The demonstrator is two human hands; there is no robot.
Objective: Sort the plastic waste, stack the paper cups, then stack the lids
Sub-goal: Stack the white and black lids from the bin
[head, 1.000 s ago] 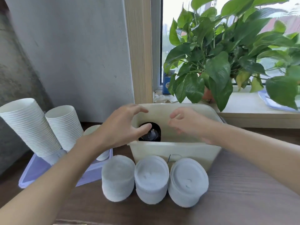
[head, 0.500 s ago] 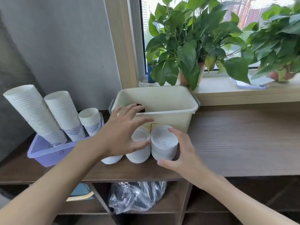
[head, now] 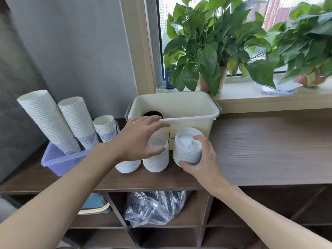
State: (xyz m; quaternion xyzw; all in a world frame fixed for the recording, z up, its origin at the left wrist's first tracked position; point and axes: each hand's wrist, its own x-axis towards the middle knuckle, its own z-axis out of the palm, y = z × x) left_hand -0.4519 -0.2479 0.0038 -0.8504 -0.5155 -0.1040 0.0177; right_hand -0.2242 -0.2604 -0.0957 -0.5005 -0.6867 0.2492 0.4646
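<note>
Three stacks of white lids lie on their sides on the wooden shelf top in front of a cream bin. My right hand grips the right lid stack, thumb below and fingers over its top. My left hand is spread, its thumb touching the middle lid stack and its palm covering most of the left lid stack. Three tilted stacks of white paper cups stand in a purple tray at the left. A black lid shows inside the bin.
Potted green plants stand on the window sill behind the bin. Below the shelf top, cubbies hold a crumpled clear plastic bag and a teal book. A grey wall rises at the left.
Both hands came out from over the bin and down to the lid stacks. My right hand has closed around the right stack. The view pulled back and now shows the cubbies below.
</note>
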